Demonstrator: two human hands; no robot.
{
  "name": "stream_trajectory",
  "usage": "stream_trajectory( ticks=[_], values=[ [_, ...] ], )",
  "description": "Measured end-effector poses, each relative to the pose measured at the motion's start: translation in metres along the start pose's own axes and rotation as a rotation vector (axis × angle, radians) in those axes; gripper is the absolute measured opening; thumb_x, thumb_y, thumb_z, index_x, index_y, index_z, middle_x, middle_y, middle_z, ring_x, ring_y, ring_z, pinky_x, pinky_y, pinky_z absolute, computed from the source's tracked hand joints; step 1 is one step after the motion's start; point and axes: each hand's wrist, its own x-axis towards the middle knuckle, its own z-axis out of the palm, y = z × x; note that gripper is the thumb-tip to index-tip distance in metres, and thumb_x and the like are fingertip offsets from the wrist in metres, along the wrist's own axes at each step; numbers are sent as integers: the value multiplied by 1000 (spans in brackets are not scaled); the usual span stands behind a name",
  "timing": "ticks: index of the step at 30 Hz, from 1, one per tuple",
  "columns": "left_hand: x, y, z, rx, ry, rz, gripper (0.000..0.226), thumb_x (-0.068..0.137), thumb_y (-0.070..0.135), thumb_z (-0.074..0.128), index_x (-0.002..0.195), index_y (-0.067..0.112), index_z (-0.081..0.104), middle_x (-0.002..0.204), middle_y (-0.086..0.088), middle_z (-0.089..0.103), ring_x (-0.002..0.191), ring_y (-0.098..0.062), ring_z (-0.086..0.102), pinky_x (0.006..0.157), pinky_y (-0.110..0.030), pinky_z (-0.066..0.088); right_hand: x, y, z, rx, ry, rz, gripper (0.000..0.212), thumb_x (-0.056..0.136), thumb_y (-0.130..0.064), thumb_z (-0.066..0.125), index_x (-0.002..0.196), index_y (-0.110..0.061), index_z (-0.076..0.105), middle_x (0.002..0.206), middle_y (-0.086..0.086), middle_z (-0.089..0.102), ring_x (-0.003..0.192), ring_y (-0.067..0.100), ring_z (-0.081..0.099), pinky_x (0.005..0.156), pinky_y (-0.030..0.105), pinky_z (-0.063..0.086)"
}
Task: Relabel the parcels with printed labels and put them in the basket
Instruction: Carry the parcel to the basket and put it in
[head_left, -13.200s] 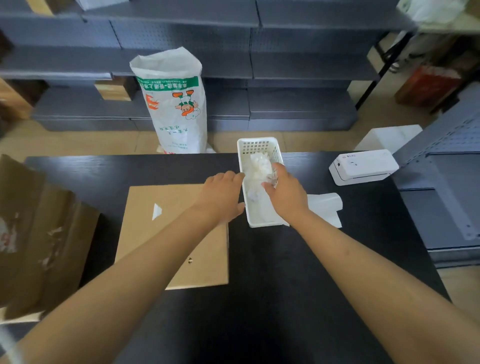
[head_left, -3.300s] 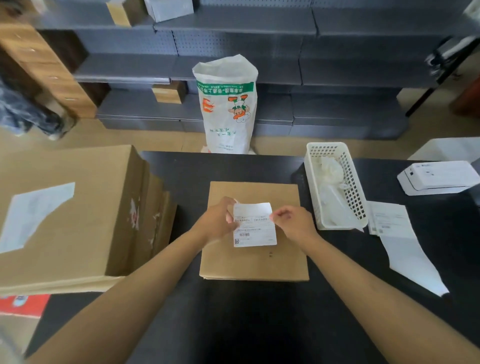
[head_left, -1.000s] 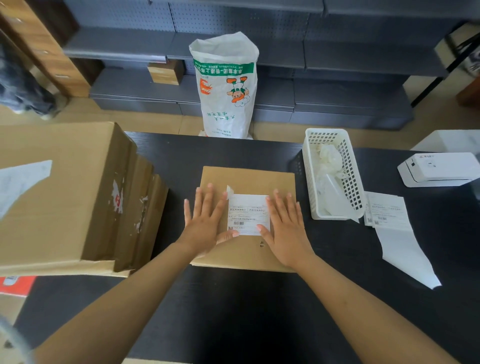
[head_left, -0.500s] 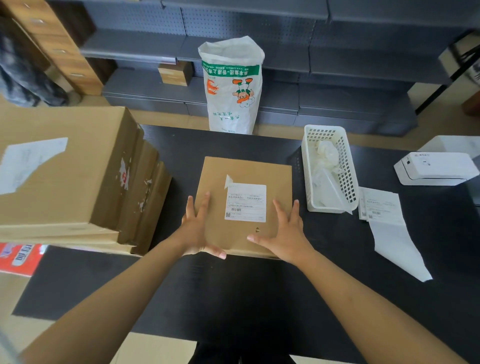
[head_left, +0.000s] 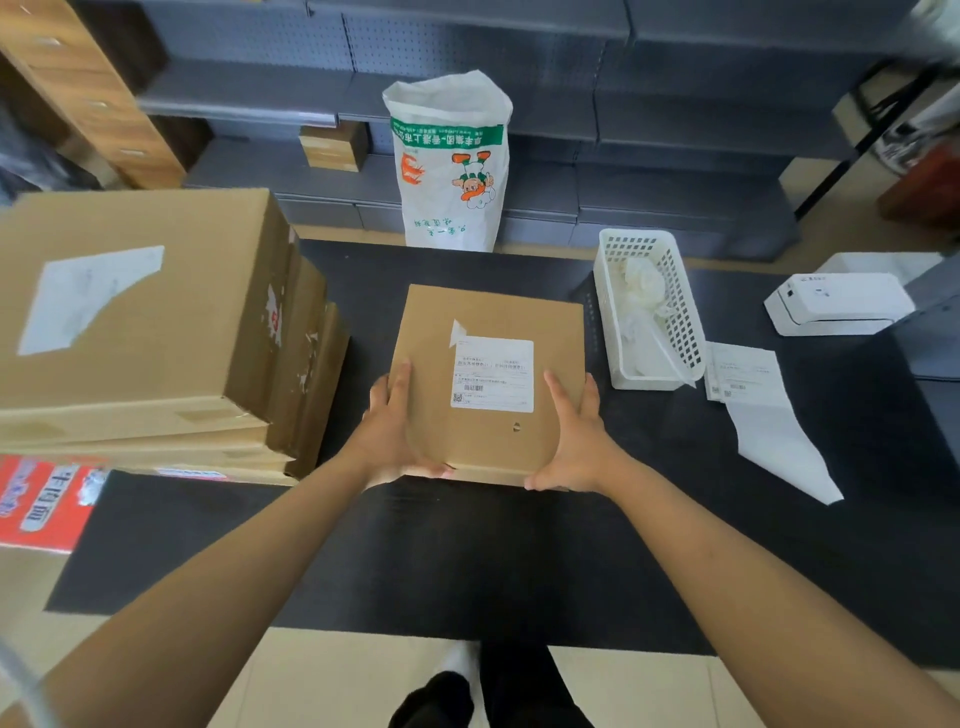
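A flat brown cardboard parcel (head_left: 498, 317) sits in the middle of the black table, with a white printed label (head_left: 492, 374) stuck on its top. My left hand (head_left: 396, 431) grips the parcel's near left corner, thumb on top. My right hand (head_left: 574, 434) grips the near right corner the same way. The near edge looks raised off the table. A white plastic basket (head_left: 680, 306) holding crumpled white paper stands just right of the parcel.
A stack of large cardboard boxes (head_left: 135, 322) fills the table's left side. A white label printer (head_left: 836, 304) sits at the far right, with label strips and backing paper (head_left: 763, 410) beside the basket. A printed white sack (head_left: 449, 166) stands behind the table before grey shelves.
My hands slid from pressing flat beside the label down to the parcel's near corners and took hold of it. The camera pulled back, so the table's near edge shows.
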Motion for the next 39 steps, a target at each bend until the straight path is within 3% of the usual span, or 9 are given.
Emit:
stream_trajectory(
  ticks=[7, 10, 13, 15, 18, 23, 31, 33, 39],
  values=[
    [-15, 37, -57, 86, 18, 137, 140, 57, 46, 88, 148, 26, -17, 152, -3, 2, 135, -28, 27, 112, -43, 31, -40, -34, -36, 80, 168, -23, 136, 52, -33, 91, 145, -51, -7, 154, -3, -27, 146, 29, 5, 113, 49, 30],
    [-22, 62, -85, 44, 31, 174, 129, 62, 48, 85, 150, 26, -7, 152, -5, 8, 135, -29, 30, 111, -44, 32, -65, -49, -64, 143, 273, -63, 119, 57, -34, 89, 148, -43, 12, 156, 0, -1, 142, 25, 19, 112, 46, 32],
    [-34, 92, -114, 11, 52, 257, 120, 65, 46, 83, 150, 25, 2, 151, -3, 18, 136, -27, 31, 108, -42, 34, -93, -65, -96, 205, 367, -126, 105, 60, -32, 88, 146, -36, 28, 147, -2, 23, 134, 21, 31, 104, 34, 34],
    [-44, 114, -132, 32, 89, 320, 115, 66, 49, 82, 150, 25, 7, 150, 1, 26, 135, -25, 34, 106, -41, 36, -112, -76, -117, 201, 426, -159, 102, 60, -36, 88, 145, -34, 31, 144, -3, 27, 132, 20, 33, 98, 29, 33],
    [-65, 147, -158, 68, 195, 335, 121, 56, 62, 81, 151, 24, 15, 149, -1, 33, 133, -25, 37, 105, -39, 36, -140, -94, -144, 219, 538, -179, 108, 50, -50, 89, 142, -36, 34, 144, -4, 26, 131, 20, 34, 105, 36, 34],
    [-96, 193, -174, 74, 243, 428, 126, 50, 63, 83, 151, 23, 18, 145, -2, 39, 130, -24, 41, 105, -38, 39, -184, -97, -168, 221, 693, -207, 113, 42, -59, 88, 140, -35, 37, 141, -5, 29, 121, 15, 37, 94, 33, 36],
    [-121, 283, -114, 117, 125, 550, 124, 53, 61, 84, 152, 22, 20, 146, -5, 37, 129, -25, 41, 103, -36, 38, -268, -17, -183, 285, 825, -103, 108, 47, -55, 89, 140, -33, 39, 142, -3, 32, 127, 20, 37, 101, 39, 36],
    [-129, 317, -86, 130, 90, 609, 124, 53, 62, 82, 152, 22, 20, 146, -5, 36, 129, -25, 40, 99, -33, 37, -300, 16, -189, 288, 873, -58, 108, 47, -55, 89, 140, -33, 40, 142, -3, 32, 128, 20, 36, 103, 39, 34],
    [-169, 441, 31, 189, -117, 780, 121, 60, 62, 78, 153, 21, 13, 153, -7, 27, 135, -29, 34, 107, -42, 33, -429, 135, -202, 337, 1032, 141, 110, 40, -61, 88, 137, -36, 44, 141, -4, 35, 129, 18, 37, 105, 34, 34]
  ],
)
